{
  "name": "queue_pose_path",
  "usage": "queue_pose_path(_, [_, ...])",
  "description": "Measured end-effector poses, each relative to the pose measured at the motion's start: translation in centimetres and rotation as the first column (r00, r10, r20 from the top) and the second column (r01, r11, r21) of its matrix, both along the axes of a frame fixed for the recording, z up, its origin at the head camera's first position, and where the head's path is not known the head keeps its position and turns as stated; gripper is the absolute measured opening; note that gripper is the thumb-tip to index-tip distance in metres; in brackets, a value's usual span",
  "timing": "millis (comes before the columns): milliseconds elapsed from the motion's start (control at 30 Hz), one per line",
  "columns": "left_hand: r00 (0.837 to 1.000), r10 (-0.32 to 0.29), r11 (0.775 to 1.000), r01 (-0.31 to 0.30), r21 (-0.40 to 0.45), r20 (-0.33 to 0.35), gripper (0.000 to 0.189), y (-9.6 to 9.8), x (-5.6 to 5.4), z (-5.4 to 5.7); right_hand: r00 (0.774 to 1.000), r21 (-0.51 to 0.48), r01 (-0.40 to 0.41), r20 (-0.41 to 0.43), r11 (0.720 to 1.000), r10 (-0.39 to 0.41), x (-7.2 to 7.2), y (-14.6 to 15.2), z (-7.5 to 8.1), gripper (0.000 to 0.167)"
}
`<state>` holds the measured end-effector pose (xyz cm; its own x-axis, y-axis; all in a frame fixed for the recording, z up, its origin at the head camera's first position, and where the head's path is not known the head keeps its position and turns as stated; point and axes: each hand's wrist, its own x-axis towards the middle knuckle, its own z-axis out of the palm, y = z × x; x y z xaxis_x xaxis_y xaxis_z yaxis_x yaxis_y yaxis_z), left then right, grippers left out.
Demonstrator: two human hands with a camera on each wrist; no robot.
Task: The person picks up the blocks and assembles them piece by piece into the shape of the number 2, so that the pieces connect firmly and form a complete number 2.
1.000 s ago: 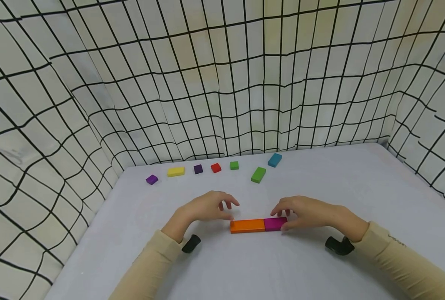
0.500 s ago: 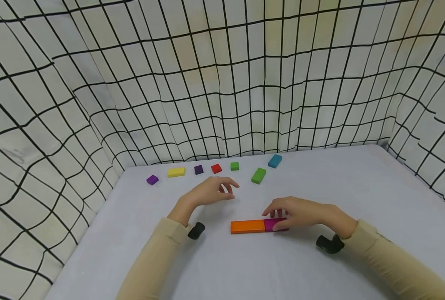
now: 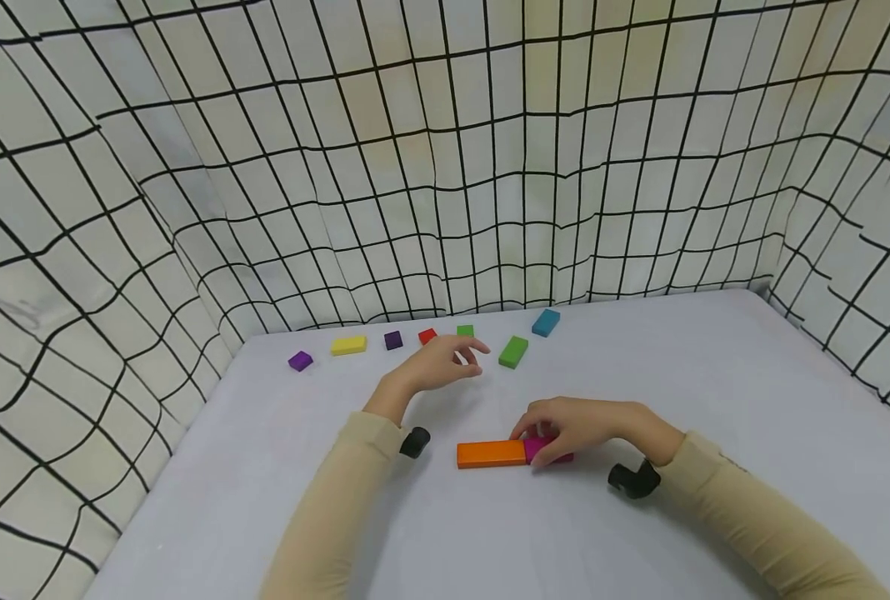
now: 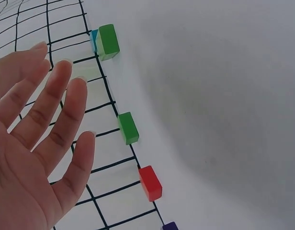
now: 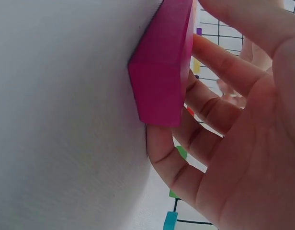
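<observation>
On the white table an orange block [image 3: 492,454] lies end to end with a shorter magenta block [image 3: 532,449]. My right hand [image 3: 587,423] straddles the magenta block, thumb at its near side and curled fingers at its far side. The right wrist view shows fingers bent along the magenta block [image 5: 159,93], and part of it is hidden in the head view. Farther back, my left hand [image 3: 436,364] hangs with relaxed fingers, holding nothing. It is nearest to a red block [image 3: 427,335] and a small green block [image 3: 465,331], partly covering both in the head view.
Along the far edge lie a purple block [image 3: 300,361], a yellow block [image 3: 349,345], a dark purple block [image 3: 393,340], a longer green block [image 3: 513,352] and a blue block [image 3: 546,322]. A black grid net over white sheeting [image 3: 482,200] rises behind and at both sides.
My left hand has moved away from the orange block's left end, forward toward the far row. My right hand has shifted left, farther over the magenta block. The blocks stay in place.
</observation>
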<state>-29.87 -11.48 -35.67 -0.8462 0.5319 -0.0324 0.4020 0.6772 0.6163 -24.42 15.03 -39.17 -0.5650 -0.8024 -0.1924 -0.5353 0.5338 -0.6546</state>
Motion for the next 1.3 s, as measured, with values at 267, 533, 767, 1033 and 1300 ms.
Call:
queue_pose_path(267, [0.999, 0.033, 0.999, -0.033, -0.024, 0.007, 0.035, 1.5, -1.8, -0.4, 1.0, 0.016, 0.005, 0.025, 1.0, -0.005, -0.3, 0.1, -0.1, 0.037])
queue_pose_path(533, [0.996, 0.081, 0.997, -0.081, 0.007, 0.037, 0.035, 2.6, -3.1, -0.5, 0.999, 0.026, 0.019, 0.042, 0.999, -0.02, -0.3, 0.2, -0.3, 0.037])
queue_pose_path(767, [0.986, 0.142, 0.99, -0.144, 0.013, 0.085, 0.034, 3.1, -4.3, -1.3, 0.999, 0.019, 0.017, 0.051, 1.0, -0.018, -0.4, 0.2, -0.3, 0.037])
queue_pose_path(1033, [0.943, 0.184, 0.973, -0.216, 0.087, 0.278, 0.044, 3.3, -5.3, -2.5, 0.998, 0.012, 0.013, 0.053, 1.0, -0.014, -0.5, 0.3, -0.3, 0.037])
queue_pose_path(1300, [0.924, 0.218, 0.957, -0.265, 0.118, 0.314, 0.052, 4.6, -6.3, -3.6, 0.999, -0.006, 0.001, 0.049, 1.0, 0.0, -0.5, 0.5, -0.3, 0.037])
